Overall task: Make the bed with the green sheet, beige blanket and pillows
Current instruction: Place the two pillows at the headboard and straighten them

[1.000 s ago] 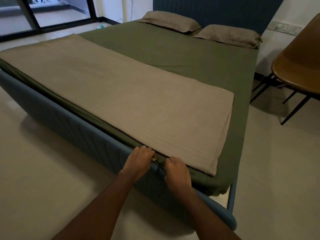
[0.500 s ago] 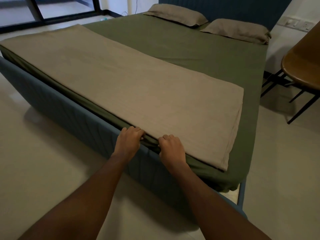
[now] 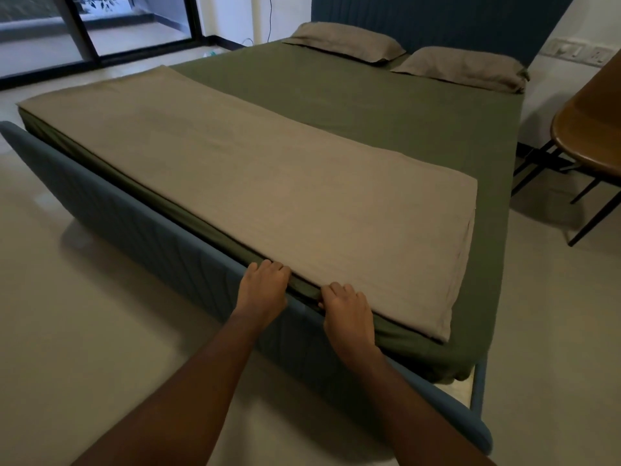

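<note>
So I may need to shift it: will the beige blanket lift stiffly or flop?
Probably flops: the beige blanket lies thin and flat on the green sheet. Likely light. Pushed, it may wrinkle rather than slide; its right edge looks slightly wavy.

I see matt cloth on the beige blanket and green sheet, quilted fabric on the bed frame, a smooth floor.

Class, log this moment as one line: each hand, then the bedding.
left hand grips green sheet edge | right hand likewise | beige blanket flat | pillows at headboard
</note>
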